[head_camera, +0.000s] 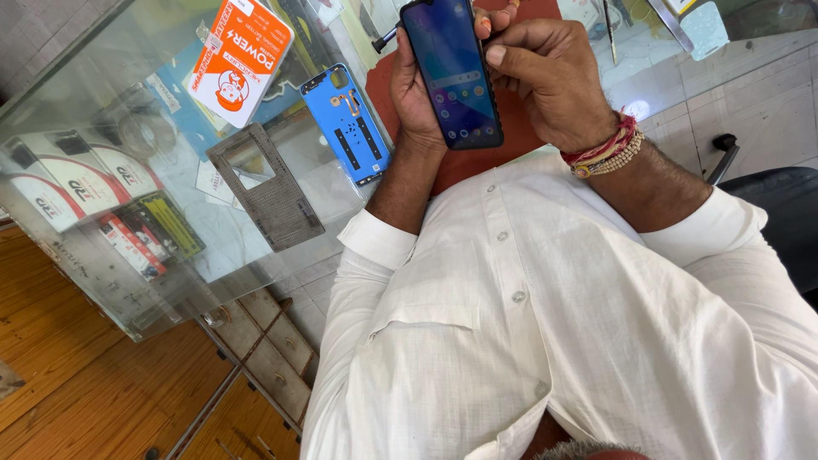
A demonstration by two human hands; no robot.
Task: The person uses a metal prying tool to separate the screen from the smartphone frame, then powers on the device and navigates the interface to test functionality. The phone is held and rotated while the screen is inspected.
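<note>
Both my hands hold a dark smartphone [452, 72] with its screen lit, showing app icons, above a red mat [464, 163]. My left hand [412, 95] wraps the phone's left edge from behind. My right hand [545, 78] grips the right edge, thumb lying on the rim near the top; red and beaded bands circle that wrist. A small dark tool tip [383, 38] sticks out behind my left hand; what holds it is hidden. White shirt sleeves cover both forearms.
On the glass counter [213, 247] to the left lie a blue phone back cover [348, 123], a grey perforated metal frame [266, 189] and an orange-and-white box [241, 58]. Boxed goods sit beneath the glass. Tweezers [610, 34] lie at top right. A black chair [780, 213] stands at right.
</note>
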